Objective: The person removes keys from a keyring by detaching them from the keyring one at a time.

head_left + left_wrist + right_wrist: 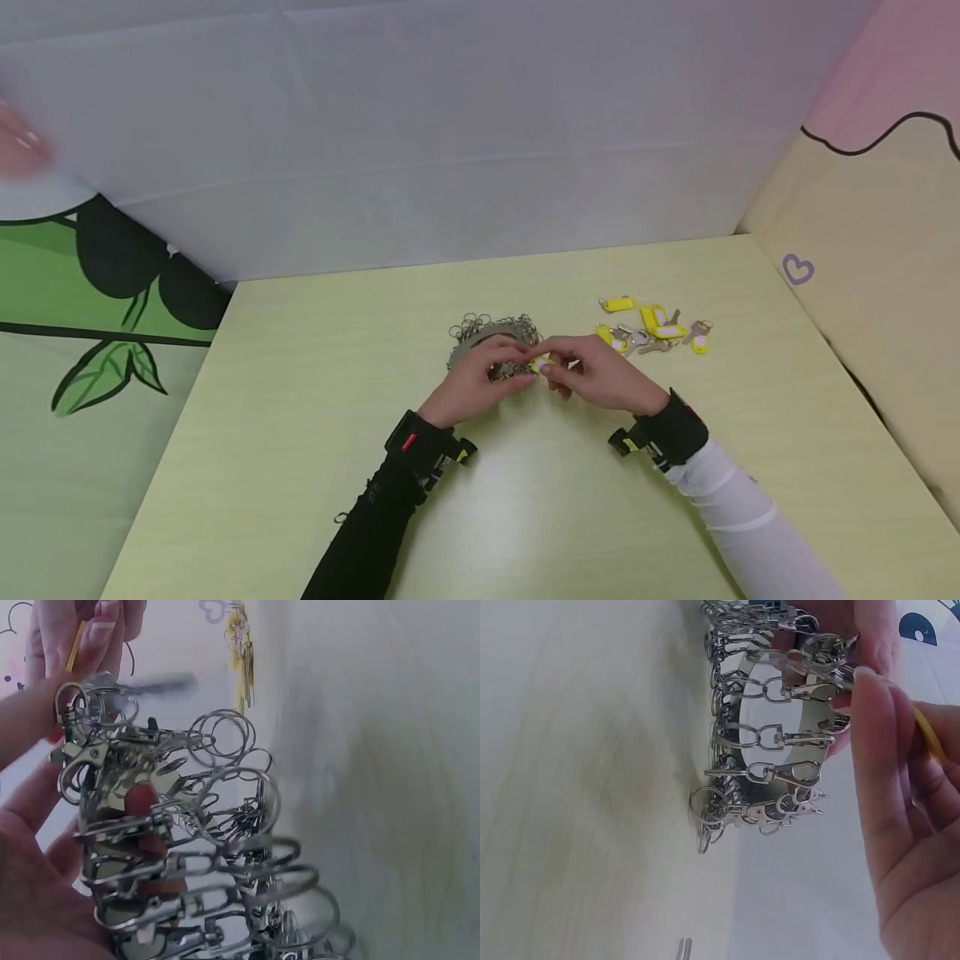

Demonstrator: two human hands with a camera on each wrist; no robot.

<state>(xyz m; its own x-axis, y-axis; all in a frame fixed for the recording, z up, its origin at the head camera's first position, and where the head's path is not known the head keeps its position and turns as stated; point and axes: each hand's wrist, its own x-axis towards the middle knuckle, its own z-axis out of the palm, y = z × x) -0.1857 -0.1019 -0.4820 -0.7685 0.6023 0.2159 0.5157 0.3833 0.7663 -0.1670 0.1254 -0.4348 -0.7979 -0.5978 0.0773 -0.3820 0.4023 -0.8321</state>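
My left hand (478,382) holds a broad flat grey ring (472,337), hung all round with metal swivel clasps (172,900) and split rings. In the left wrist view, its fingers reach through the opening among the clasps. A yellow key tag (537,363) is pinched between the thumb and fingers of my right hand (600,371), right beside the ring. Only the tag's yellow edge shows in the right wrist view. Close to the tag, a blurred dark key blade (166,684) sticks out past the upper clasps. Fingers hide where the tag and the nearest clasp meet.
Several yellow key tags (667,331) with keys lie loosely to the right, beyond my right hand. One tag (618,304) lies a little behind them. The pale table (330,367) backs onto a hanging white cloth (450,133), with printed cloths at both sides.
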